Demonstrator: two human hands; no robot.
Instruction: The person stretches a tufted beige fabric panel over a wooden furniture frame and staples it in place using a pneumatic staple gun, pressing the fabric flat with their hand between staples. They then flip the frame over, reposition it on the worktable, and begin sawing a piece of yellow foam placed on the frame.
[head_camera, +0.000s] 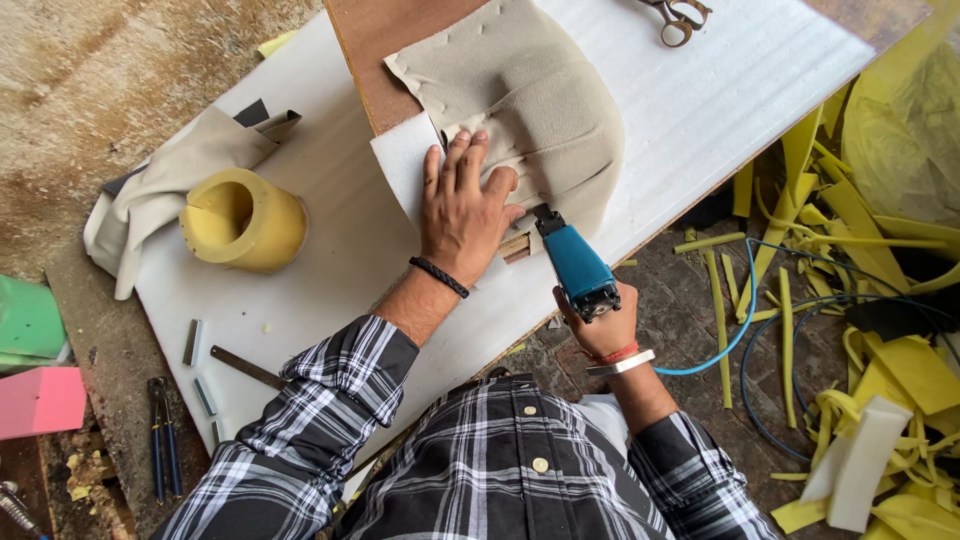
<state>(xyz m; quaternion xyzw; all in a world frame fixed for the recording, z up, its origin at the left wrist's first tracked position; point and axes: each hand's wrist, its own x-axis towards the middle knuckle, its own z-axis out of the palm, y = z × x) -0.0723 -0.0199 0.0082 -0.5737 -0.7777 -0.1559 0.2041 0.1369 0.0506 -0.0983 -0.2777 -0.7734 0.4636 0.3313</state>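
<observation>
Soft daylight, faint shadows, sharp focus

Left hand (464, 205) flat, fingers spread, pressing down on the beige cushion (530, 100); right hand (603, 318) fisted, just beside its near edge.

Single head view, looking steeply down, close over white worktable (330, 240) edge and floor.

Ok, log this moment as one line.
left hand: flat on beige fabric | right hand: gripping blue staple gun | nose at fabric edge | white foam sheet underneath
</observation>
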